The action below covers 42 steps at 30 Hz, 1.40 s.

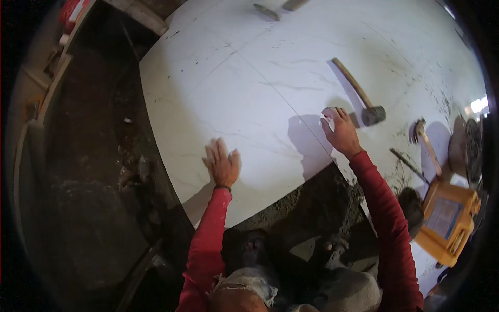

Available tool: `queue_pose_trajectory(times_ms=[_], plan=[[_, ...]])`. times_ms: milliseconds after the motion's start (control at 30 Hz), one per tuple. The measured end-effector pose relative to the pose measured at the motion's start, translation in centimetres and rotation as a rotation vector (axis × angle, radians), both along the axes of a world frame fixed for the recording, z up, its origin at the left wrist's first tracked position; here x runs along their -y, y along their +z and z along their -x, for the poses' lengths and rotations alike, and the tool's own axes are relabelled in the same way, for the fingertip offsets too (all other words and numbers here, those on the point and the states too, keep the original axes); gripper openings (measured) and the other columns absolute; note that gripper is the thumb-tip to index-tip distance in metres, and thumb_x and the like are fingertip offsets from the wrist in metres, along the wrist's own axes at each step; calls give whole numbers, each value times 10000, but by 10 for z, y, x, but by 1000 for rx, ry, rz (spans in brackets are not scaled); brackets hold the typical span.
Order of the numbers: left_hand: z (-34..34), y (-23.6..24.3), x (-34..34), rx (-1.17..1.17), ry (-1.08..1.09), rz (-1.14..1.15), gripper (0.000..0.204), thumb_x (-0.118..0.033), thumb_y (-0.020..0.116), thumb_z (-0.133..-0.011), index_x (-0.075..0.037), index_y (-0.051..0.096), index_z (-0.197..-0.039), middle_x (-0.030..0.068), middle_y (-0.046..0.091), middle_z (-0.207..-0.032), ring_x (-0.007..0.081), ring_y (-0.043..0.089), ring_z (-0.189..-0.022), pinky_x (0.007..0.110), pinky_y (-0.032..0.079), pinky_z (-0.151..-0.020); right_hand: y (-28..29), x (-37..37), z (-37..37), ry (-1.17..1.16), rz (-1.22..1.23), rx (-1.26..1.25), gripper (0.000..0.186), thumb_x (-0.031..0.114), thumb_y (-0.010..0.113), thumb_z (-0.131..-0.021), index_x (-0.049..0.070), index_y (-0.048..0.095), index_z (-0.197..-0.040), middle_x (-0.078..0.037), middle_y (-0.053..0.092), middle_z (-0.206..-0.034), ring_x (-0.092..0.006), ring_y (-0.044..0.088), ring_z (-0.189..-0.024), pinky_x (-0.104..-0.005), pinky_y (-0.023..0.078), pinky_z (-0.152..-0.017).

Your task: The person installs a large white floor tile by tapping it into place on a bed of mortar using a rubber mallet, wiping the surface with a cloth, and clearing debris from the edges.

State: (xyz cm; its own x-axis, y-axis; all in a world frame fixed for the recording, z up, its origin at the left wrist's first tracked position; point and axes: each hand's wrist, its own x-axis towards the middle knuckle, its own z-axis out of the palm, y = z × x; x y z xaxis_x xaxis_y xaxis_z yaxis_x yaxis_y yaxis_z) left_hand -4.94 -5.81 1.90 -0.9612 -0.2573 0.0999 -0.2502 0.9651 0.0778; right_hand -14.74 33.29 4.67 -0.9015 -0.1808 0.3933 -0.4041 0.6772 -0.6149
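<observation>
the white tile (pixel 254 109) lies beneath the left hand (pixel 222 165); its left edge borders dark ground (pixel 93 156), its near edge dark mortar (pixel 317 195). working room lies between the hands. at right, a yellow case (pixel 465 229), a mallet (pixel 373 115) and a hammer (pixel 430 151) restrict sideways movement. the left hand grasps nothing, fingers spread, palm down; the right hand (pixel 341 131), also unloaded, fingers curved, is raised near the mallet head.

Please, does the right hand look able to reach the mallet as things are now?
Probably yes: the right hand appears empty, the mallet lies close to its right on the white tiles, and nothing seems to stand between them.
</observation>
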Motion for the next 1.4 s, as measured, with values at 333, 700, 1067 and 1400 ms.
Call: queue_pose_trajectory(times_ms=[333, 700, 1067, 1400], plan=[[254, -32, 6, -331, -235, -123, 654, -470, 570, -964, -90, 441, -1481, 154, 427, -1547, 365, 338, -1454, 558, 240, -1185, -34, 23, 102, -202, -267, -70, 354, 257, 644, -927, 51, 589, -1209, -145, 550, -1238, -361, 506, -1158, -486, 392, -1000], [416, -27, 19, -372, -172, -390, 364, -341, 620, -941, -199, 653, -1275, -19, 684, -1148, 287, 558, -1189, 520, 337, -1133, -23, 32, 109, -198, -377, -16, 424, 235, 651, -896, 73, 528, -1268, -159, 514, -1248, -365, 486, -1148, -494, 380, -997], [394, -40, 8, -406, -238, -360, 208, -158, 464, -1020, -82, 494, -1212, 163, 696, -1126, 349, 615, -1156, 528, 369, -1117, -24, 40, 105, -199, -353, -21, 384, 188, 657, -882, 50, 546, -1223, -179, 523, -1234, -375, 487, -1139, -489, 382, -994], [213, -44, -68, -449, -558, -315, 397, -127, 434, -1033, -29, 408, -1417, 222, 551, -1382, 398, 521, -1281, 524, 360, -1115, -34, 2, 104, -123, -549, 9, 385, 343, 647, -905, 96, 647, -1201, -151, 594, -1275, -355, 530, -1211, -516, 365, -1072]])
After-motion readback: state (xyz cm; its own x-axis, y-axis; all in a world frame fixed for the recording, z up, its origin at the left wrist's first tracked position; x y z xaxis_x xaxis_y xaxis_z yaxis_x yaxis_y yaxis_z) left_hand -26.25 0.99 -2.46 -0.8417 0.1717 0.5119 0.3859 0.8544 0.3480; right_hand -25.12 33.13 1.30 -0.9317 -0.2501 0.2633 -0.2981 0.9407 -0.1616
